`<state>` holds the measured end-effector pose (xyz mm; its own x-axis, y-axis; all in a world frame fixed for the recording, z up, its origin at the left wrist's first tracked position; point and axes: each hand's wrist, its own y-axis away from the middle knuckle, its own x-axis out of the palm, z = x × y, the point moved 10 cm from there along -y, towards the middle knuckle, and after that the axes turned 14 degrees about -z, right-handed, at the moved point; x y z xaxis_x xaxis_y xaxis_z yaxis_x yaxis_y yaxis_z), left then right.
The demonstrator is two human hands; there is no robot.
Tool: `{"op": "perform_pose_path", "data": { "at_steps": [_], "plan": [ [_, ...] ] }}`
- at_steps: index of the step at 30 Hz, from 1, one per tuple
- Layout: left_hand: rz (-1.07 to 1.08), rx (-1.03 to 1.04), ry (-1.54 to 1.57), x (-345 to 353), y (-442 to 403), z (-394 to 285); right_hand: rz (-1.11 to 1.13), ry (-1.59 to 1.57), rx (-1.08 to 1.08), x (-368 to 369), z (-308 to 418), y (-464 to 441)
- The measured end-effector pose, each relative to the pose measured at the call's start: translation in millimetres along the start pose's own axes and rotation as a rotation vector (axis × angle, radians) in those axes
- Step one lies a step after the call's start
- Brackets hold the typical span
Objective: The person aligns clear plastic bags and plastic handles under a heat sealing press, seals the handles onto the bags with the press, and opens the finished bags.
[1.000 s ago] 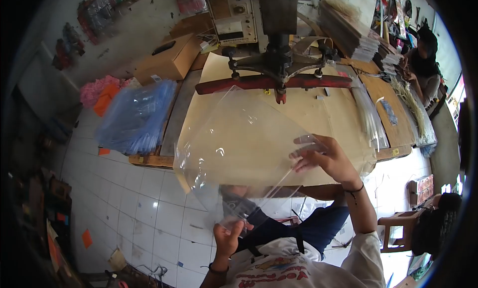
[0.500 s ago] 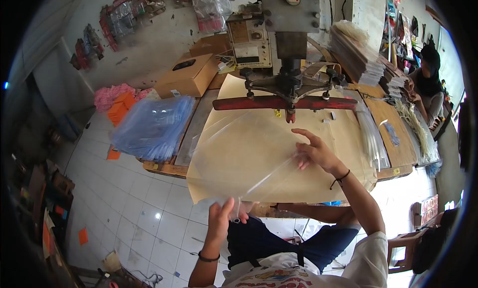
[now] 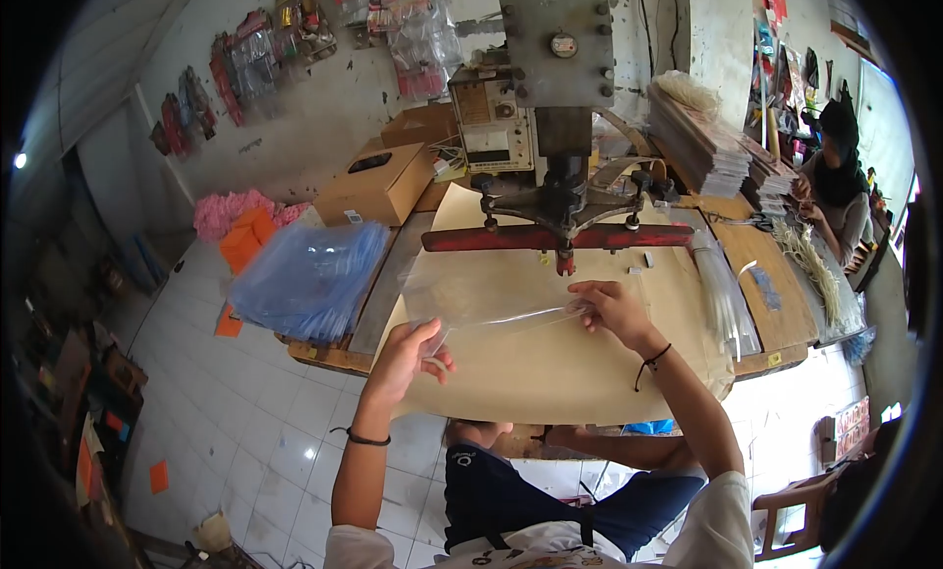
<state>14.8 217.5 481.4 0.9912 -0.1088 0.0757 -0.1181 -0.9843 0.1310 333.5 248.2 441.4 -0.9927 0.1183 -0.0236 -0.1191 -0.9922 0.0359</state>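
A clear plastic sheet [image 3: 491, 309] is stretched between my two hands over the brown paper [image 3: 550, 382], below the press head. My left hand [image 3: 403, 360] grips its near left corner between thumb and fingers. The near right corner is pinched in the fingertips of my right hand [image 3: 617, 315]. The sheet's near edge shows as a bright line, while its far part is hard to make out against the paper. Just beyond the sheet, the red bar [image 3: 462, 240] of the press [image 3: 565, 191] hangs over the table.
Bluish plastic sheets [image 3: 309, 274] are stacked at left, near a cardboard box [image 3: 378, 186]. Clear strips [image 3: 722, 294] lie along the right side. Stacked panels [image 3: 697, 146] stand at back right, where another person [image 3: 835, 176] sits. A control box [image 3: 491, 127] stands behind the press.
My left hand has risen and moved left and away from my body with the sheet's corner. The sheet's near edge has turned from slanted to nearly level. My right hand has closed on its corner.
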Motion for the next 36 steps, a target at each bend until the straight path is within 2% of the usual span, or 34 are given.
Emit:
{"op": "perform_pose_path", "data": {
  "at_steps": [6,14,17,20,21,24,27,30,33,36],
  "plan": [
    [0.013,-0.054,0.007,4,-10,22,-0.063,-0.14,0.024,-9,-4,-20],
    [0.027,-0.057,-0.089,28,-86,38,-0.262,0.068,-0.12,-58,18,-13],
    [-0.119,0.044,-0.147,23,-106,28,-0.295,0.173,-0.123,-81,7,-12],
    [-0.233,0.24,-0.17,14,-100,14,-0.24,0.544,-0.25,-84,2,-6],
    [-0.207,0.237,-0.283,15,-98,15,-0.202,0.476,-0.334,-77,5,0],
    [0.032,0.693,-0.711,39,-82,7,-0.149,0.78,-0.521,-42,46,30],
    [-0.034,0.712,-0.908,40,-80,2,-0.246,0.95,-0.595,-33,46,23],
    [-0.179,0.779,-1.301,33,-92,4,-0.177,1.121,-0.725,-29,43,7],
    [-0.322,1.076,-1.479,44,-79,-12,-0.274,1.178,-1.04,-27,68,18],
    [-0.398,1.314,-1.427,59,-68,-25,-0.257,1.205,-1.261,-24,78,22]
  ]
}}
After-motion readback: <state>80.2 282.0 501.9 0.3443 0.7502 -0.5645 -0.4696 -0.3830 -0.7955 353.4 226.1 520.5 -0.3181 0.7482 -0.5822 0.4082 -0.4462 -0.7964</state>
